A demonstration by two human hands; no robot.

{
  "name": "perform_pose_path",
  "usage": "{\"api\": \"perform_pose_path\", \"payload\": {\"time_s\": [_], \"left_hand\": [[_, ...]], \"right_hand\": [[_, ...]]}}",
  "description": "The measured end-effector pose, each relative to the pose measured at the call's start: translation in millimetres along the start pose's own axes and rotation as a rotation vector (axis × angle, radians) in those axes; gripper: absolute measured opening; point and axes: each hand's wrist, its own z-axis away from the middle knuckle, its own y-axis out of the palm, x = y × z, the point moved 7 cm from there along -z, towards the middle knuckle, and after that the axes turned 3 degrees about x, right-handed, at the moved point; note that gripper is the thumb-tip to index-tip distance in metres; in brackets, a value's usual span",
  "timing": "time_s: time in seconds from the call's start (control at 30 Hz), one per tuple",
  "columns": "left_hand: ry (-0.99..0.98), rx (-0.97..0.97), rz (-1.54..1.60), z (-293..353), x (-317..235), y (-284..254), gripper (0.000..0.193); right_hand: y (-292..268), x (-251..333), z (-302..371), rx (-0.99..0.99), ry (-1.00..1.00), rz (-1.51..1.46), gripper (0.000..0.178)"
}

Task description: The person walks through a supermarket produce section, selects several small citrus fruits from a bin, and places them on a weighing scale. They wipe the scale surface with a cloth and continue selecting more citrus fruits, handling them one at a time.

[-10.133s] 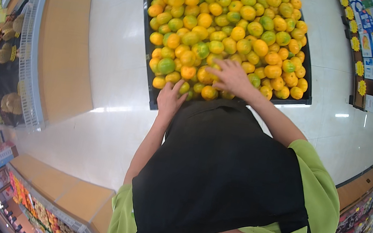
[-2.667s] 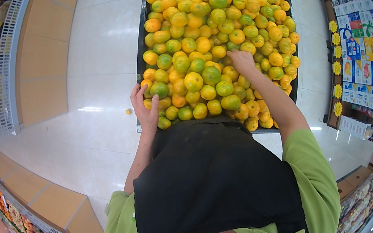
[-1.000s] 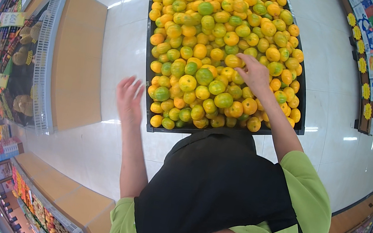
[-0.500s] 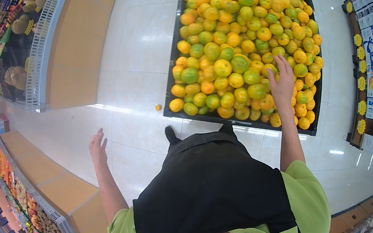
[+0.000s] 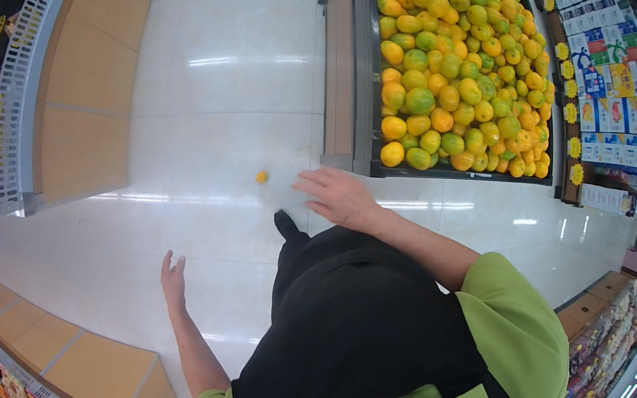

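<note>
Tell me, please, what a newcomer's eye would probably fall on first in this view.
Probably the heaped orange-and-green citrus fruits in the black-rimmed bin, above and right of the picture's middle. Next, a lone small orange fruit stands out on the pale floor, left of the bin. Just right of that fruit in the picture is the right hand, with the left hand lower left.

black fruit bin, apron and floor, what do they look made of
The black fruit bin looks like smooth plastic or painted board: straight dark edges, material uncertain. The apron seems matte cloth, judging by its soft folds. The floor looks like polished tile: thin seams and bright reflections.
</note>
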Motion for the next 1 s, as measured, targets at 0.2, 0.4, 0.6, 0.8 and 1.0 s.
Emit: {"api": "perform_pose_path", "payload": {"time_s": [0.2,0.4,0.6,0.8,1.0], "left_hand": [[0.075,-0.018,-0.131,-67,91,90,0.068],[0.207,0.064,-0.126,-193,143,267,0.073],[0.059,0.111,-0.052,-318,172,423,0.088],[0.057,0.071,-0.12,-395,213,527,0.081],[-0.056,-0.013,-0.171,-431,250,564,0.036]], "right_hand": [[33,-58,-6,0.109,-0.023,0.41,0.042],[58,-110,-13,0.41,0.124,0.566,0.04],[66,-116,-11,0.506,0.207,0.467,0.032],[71,-128,-3,0.627,0.301,0.61,0.04],[68,-137,11,0.766,0.402,0.696,0.044]]}}
